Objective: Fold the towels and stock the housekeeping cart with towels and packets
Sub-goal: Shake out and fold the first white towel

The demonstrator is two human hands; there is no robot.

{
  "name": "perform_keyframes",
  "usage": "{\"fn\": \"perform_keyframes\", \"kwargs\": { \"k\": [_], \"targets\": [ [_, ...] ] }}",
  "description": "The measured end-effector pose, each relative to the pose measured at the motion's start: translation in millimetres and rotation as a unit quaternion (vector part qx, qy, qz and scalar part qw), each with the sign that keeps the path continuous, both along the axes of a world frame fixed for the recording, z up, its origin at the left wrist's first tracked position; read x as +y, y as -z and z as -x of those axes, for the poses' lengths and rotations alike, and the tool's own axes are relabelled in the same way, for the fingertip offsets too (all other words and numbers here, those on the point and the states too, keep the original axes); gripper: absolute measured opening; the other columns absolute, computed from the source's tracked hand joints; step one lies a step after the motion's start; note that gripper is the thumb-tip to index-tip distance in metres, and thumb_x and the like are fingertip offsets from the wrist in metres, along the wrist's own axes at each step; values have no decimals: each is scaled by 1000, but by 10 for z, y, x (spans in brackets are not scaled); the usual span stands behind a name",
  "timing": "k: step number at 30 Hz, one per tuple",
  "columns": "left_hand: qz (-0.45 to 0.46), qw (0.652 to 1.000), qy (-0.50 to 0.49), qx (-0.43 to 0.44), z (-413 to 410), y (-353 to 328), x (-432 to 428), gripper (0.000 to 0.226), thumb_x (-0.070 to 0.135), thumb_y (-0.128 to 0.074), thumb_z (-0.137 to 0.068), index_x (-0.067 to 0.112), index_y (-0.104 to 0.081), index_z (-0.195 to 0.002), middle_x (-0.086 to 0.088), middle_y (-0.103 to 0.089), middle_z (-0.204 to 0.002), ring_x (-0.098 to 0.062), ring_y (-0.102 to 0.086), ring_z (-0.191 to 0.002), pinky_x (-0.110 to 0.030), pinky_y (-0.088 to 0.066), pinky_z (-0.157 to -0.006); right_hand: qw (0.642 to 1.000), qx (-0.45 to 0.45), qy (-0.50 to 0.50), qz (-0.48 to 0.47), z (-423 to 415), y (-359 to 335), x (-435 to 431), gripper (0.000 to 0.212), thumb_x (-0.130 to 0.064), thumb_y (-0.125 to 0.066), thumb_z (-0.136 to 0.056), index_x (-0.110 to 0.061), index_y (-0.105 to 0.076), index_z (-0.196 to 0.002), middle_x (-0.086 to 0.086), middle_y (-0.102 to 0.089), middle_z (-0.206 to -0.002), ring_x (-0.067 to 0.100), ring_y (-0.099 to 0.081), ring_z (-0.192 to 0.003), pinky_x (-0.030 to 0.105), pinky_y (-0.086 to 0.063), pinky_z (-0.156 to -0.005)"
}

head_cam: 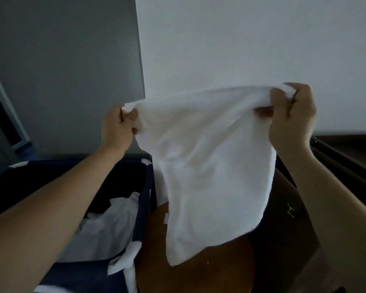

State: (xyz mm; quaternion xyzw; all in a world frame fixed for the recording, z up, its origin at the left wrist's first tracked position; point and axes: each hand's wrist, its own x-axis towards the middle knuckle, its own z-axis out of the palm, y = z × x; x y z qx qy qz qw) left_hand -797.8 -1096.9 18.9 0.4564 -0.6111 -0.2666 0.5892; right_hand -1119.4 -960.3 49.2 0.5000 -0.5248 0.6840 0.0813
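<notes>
Hanging between the two grips, one white towel droops below them over one round brown table. One dark bin holds crumpled linen beneath the left hand; left hand and right hand each pinch a top corner.

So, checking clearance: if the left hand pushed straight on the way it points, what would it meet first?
Likely the wall, near where its grey and white faces meet. The left hand, pinching the towel, points up and away, with nothing visible between. Depth is unclear.

The towel hides much of the round wooden top, also cut off below.
</notes>
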Motion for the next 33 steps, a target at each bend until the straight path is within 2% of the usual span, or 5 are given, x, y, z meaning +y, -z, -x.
{"fn": "perform_keyframes", "kwargs": {
  "k": [4,9,13,29,33],
  "targets": [
    [-260,943,160,-135,-215,225,328,14,11,-57,-98,-1,-58,-106,-17,-59,-101,-23,-58,-79,-25,-55,-56,931,-62,-55,-356,-33,371,310,20,-20,-57,-99,-1,-54,-95,18,-67,-73,25,-71,-61,37,-60,-66],
    [-51,998,-30,5,-133,-77,480,16,23,-57,-99,8,-59,-103,-17,-63,-102,-31,-64,-84,-41,-57,-72,991,-17,11,-134,-200,72,548,13,-34,-54,-97,-29,-53,-84,1,-68,-60,10,-68,-49,24,-53,-45],
    [-3,999,-24,-44,-236,-129,544,22,21,-58,-99,-1,-62,-101,-14,-58,-93,-27,-58,-76,-12,-47,-46,971,-58,-27,-231,-236,176,651,14,-26,-54,-100,-21,-55,-87,5,-69,-59,25,-71,-55,50,-61,-63],
    [22,999,-4,-44,-327,-228,528,27,24,-59,-98,-2,-61,-107,-13,-63,-100,-22,-63,-79,-30,-60,-64,990,-47,6,-129,-148,-9,587,12,-33,-57,-95,-31,-55,-84,-8,-69,-62,18,-71,-55,46,-60,-67],
    [32,998,14,-55,-264,-249,398,20,23,-58,-99,4,-61,-106,-6,-63,-100,-15,-62,-78,-17,-55,-56,987,-64,-27,-146,-83,28,512,12,-27,-59,-96,-25,-57,-84,-4,-69,-62,23,-72,-58,49,-61,-64]
  ]
}}
